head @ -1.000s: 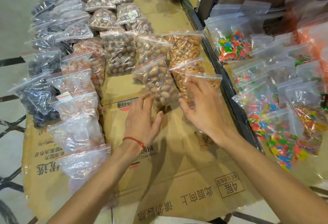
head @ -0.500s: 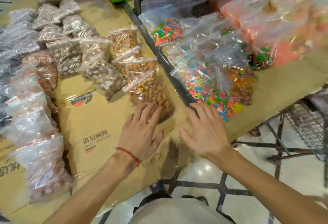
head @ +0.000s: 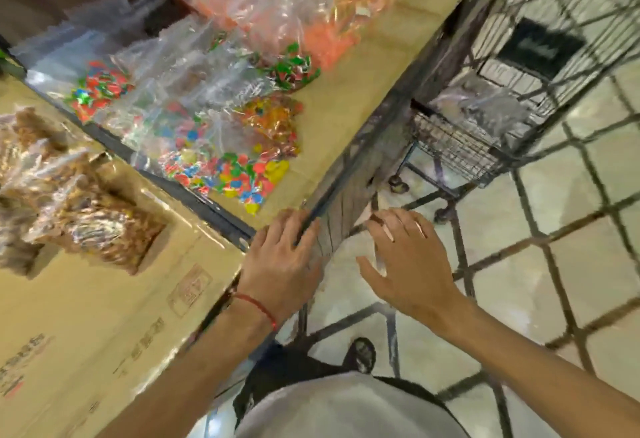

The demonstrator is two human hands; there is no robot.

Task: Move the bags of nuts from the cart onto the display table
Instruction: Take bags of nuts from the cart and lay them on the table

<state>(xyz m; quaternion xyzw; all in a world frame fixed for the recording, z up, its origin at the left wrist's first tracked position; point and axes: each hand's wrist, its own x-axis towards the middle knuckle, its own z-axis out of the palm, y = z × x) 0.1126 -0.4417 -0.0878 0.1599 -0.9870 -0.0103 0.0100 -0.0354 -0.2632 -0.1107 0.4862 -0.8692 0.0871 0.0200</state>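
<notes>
Left hand: empty, fingers straight and together, lying over the near corner of the side table; whether the fingertips touch its edge cannot be told; a red cord circles the wrist. Right hand: empty, fingers spread and relaxed, held over the tiled floor just right of that corner, apart from the left hand. Bags of nuts: clear bags with brown contents, lying overlapped at the left edge of the view on the display table, which is covered in flattened printed cardboard; well apart from both hands. Dark rail: runs slantwise between the display table and the side table. Bags of coloured sweets: clear bags in red, green, blue and yellow, spread on the side table beside the rail; behind them, bags of orange contents, blurred. Cart: dark wire basket on castors, upper right, standing on the floor just beyond the side table's end; a clear bag lies inside it, contents too blurred to name; a dark tag hangs on the upper wire. Bottom of view: a white shirt and one dark shoe.
</notes>
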